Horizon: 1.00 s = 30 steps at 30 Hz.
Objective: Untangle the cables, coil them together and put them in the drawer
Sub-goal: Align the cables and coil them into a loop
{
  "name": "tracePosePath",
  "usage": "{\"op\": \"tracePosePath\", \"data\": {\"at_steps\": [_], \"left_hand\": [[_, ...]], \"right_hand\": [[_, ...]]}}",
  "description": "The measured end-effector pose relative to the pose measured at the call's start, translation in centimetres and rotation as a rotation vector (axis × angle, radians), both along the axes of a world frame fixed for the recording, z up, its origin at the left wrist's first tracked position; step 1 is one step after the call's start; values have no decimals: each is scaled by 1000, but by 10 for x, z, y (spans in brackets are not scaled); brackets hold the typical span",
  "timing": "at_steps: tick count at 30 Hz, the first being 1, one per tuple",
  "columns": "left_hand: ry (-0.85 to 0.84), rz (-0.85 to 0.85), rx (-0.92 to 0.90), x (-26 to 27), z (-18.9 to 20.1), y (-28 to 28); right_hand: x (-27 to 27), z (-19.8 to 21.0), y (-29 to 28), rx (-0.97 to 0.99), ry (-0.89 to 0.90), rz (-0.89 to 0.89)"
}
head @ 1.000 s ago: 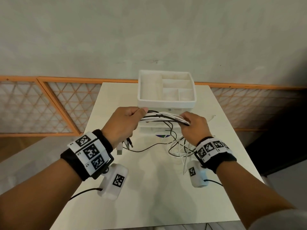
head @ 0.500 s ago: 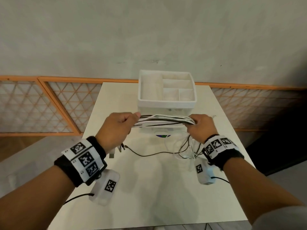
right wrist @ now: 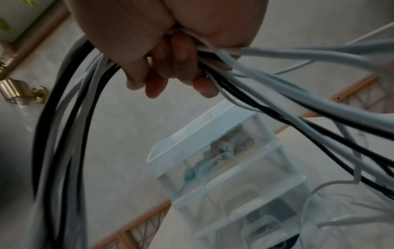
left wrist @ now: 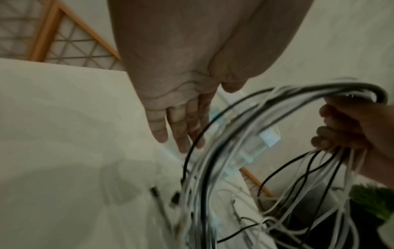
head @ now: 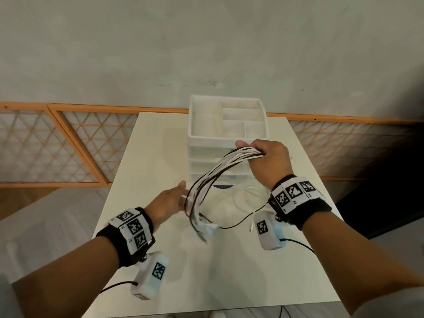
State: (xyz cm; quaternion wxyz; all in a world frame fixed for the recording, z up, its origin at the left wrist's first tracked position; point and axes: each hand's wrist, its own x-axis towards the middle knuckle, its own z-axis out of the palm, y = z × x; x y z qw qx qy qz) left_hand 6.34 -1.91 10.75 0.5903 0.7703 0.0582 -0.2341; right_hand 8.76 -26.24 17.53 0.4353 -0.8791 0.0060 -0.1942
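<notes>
A bundle of white and black cables [head: 220,171] arcs from my right hand [head: 267,158] down to the table in front of the drawer unit. My right hand [right wrist: 170,67] grips the top of the bundle [right wrist: 277,94] in a fist, raised beside the white drawer unit [head: 228,143]. My left hand [head: 169,203] is lower and to the left, with its fingers [left wrist: 181,128] straight beside the hanging cables [left wrist: 213,160], gripping nothing. Cable plugs [head: 204,228] dangle and lie on the table below. Loose loops [head: 247,198] trail under my right wrist.
The drawer unit has an open compartmented tray [head: 243,115] on top and translucent drawers [right wrist: 230,168] below, all pushed in. It stands at the back of the white table [head: 229,271]. An orange lattice rail [head: 68,143] runs behind.
My left hand let go of the bundle and dropped toward the table, its fingers straightening. My right hand lifted its end, so the cables now hang in an arc instead of stretching level.
</notes>
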Motion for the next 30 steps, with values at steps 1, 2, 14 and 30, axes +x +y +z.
{"op": "tracePosePath", "data": {"at_steps": [1, 2, 14, 30], "left_hand": [[-29, 19, -1, 4, 7, -3], [-87, 32, 1, 8, 16, -7], [-580, -94, 116, 5, 92, -82], [-673, 82, 34, 23, 138, -41]], "right_hand": [[-2, -2, 2, 29, 11, 19], [-4, -4, 5, 59, 34, 41], [-11, -12, 3, 174, 76, 140], [-14, -47, -53, -168, 536, -93]]}}
